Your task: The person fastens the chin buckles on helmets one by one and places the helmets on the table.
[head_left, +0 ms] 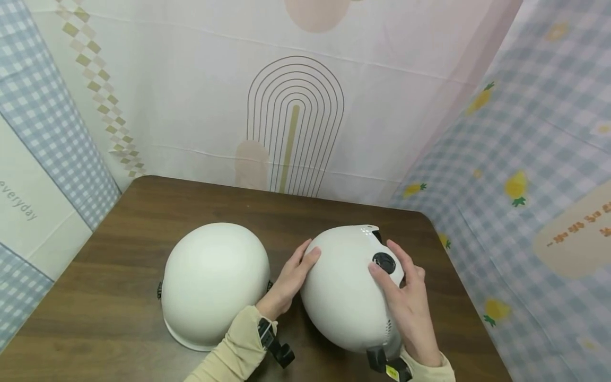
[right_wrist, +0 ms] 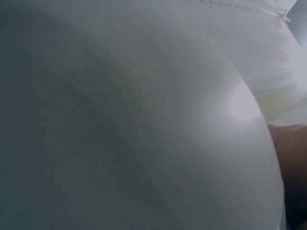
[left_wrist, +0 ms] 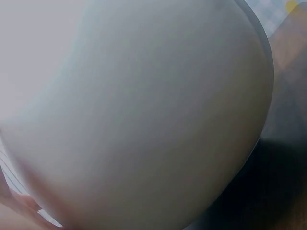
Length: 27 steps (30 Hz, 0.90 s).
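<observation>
Between the two hands is a white helmet [head_left: 346, 297] with a round black disc on its side, tilted so the disc shows near its upper right. My left hand [head_left: 288, 281] rests against its left side, fingers and thumb laid along the shell. With the thumb beside the disc and the fingers behind the edge, my right hand [head_left: 411, 297] grips the right side. The helmet's smooth shell [left_wrist: 158, 110] fills most of the left wrist view, with part of the left hand at the lower left. In the right wrist view the shell [right_wrist: 144, 124] covers most of the frame.
A second white helmet [head_left: 217, 281], dome up, sits to the left on the dark wooden table [head_left: 119, 297], close to the left forearm. Patterned cloth [head_left: 200, 90] hangs behind the table, and checked cloth [head_left: 544, 127] hangs at the right.
</observation>
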Each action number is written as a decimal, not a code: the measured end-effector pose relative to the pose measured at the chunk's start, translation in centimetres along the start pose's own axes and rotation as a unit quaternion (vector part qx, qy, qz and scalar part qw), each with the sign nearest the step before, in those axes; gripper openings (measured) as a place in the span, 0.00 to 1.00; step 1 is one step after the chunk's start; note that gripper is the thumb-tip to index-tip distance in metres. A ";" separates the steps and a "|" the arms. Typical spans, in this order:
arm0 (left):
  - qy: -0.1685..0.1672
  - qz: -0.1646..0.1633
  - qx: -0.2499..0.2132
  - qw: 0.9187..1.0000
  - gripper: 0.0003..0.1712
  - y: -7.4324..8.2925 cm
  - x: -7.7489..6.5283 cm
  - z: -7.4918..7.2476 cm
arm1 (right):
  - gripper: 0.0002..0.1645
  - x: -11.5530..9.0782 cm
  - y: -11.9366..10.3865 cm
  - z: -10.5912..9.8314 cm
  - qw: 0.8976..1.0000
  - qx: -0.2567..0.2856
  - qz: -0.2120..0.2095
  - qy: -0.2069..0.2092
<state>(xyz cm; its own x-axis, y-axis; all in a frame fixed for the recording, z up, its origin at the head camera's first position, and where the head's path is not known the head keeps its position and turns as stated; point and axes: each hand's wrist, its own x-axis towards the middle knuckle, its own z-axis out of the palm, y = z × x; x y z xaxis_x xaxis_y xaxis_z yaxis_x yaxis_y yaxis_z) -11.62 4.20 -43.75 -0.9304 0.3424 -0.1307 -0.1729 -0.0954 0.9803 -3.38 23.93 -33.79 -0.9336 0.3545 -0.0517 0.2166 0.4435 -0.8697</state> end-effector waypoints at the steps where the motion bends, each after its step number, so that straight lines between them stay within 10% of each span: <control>1: 0.000 0.000 0.001 1.000 0.46 0.0 0.0 0.0 | 0.39 0.0 0.0 0.0 1.000 -0.005 -0.001 0.006; 27: -0.011 -0.005 0.019 1.000 0.47 0.9 -0.1 0.4 | 0.36 -0.1 0.7 -0.4 1.000 0.021 -0.008 0.010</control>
<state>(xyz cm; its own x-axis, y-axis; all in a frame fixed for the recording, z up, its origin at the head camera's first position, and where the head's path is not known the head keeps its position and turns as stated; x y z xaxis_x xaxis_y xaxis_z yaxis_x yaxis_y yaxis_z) -11.57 4.45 -42.82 -0.9212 0.3640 -0.1374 -0.1692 -0.0567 0.9839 -3.05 24.53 -34.21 -0.9311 0.3637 -0.0281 0.1891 0.4153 -0.8898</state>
